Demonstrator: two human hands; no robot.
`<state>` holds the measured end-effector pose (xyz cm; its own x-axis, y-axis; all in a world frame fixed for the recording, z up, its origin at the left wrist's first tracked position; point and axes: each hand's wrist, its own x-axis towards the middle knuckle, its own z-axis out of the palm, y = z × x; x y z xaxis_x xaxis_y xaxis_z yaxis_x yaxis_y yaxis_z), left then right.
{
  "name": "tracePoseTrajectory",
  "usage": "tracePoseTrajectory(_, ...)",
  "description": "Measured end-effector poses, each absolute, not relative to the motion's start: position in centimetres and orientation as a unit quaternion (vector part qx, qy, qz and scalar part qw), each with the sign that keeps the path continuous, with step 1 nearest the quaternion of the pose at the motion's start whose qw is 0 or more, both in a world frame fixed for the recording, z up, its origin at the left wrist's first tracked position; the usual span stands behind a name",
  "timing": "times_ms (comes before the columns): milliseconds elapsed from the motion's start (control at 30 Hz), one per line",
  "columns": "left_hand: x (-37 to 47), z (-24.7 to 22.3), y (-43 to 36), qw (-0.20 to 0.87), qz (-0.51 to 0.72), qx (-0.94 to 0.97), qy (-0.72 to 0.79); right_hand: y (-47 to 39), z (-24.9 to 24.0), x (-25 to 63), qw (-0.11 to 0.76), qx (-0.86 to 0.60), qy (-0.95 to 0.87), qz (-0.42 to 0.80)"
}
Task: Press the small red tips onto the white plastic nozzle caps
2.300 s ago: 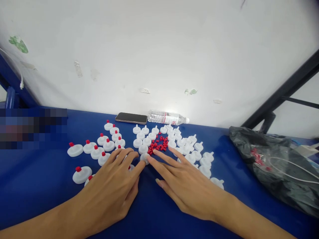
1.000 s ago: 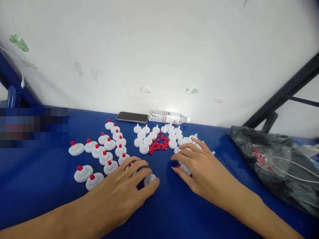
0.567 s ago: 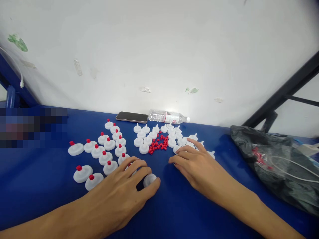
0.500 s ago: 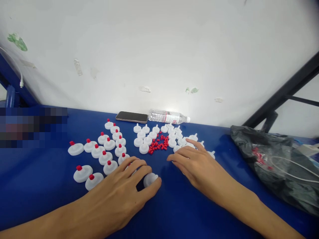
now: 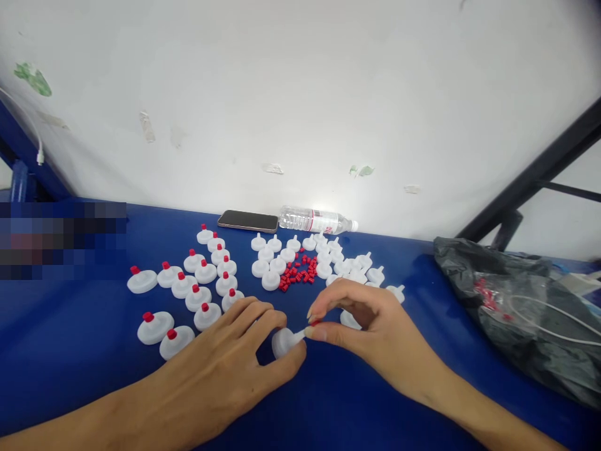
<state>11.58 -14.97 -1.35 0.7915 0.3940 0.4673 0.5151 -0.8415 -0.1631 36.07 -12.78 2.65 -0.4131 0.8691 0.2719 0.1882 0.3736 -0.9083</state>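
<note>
Left hand (image 5: 235, 360) grips one white nozzle disc (image 5: 282, 344) low over blue table (image 5: 328, 401); right hand (image 5: 375, 329) pinches one red cap (image 5: 314, 322) near its tip.
Fifteen red-capped discs (image 5: 198, 299) show; clustered loose caps (image 5: 300, 274) defy counting; right hand partly hides uncapped discs (image 5: 349, 319).

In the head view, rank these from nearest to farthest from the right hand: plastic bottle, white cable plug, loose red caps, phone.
From the right hand:
1. Loose red caps, just beyond its fingertips, toward the left.
2. Plastic bottle, lying by the wall.
3. Phone, left of the bottle.
4. White cable plug, far left.
</note>
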Motion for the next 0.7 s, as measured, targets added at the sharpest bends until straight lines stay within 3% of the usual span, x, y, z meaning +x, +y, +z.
tracePoseTrajectory(333, 12.0, -0.7, -15.6, 0.173, -0.235, -0.928, -0.232, -12.9, 2.2, 35.7, 0.374, -0.347, -0.666, 0.544)
tracePoseTrajectory(500, 12.2, -0.4, -16.1, 0.207, -0.249, -0.920, -0.219, -12.7, 2.0, 36.0, 0.310, -0.333, -0.622, 0.637)
tracePoseTrajectory(700, 11.7, 0.0, -16.4, 0.175, -0.263, -0.926, -0.208, -13.6, 2.3, 35.9, 0.219, -0.282, -0.628, 0.691)
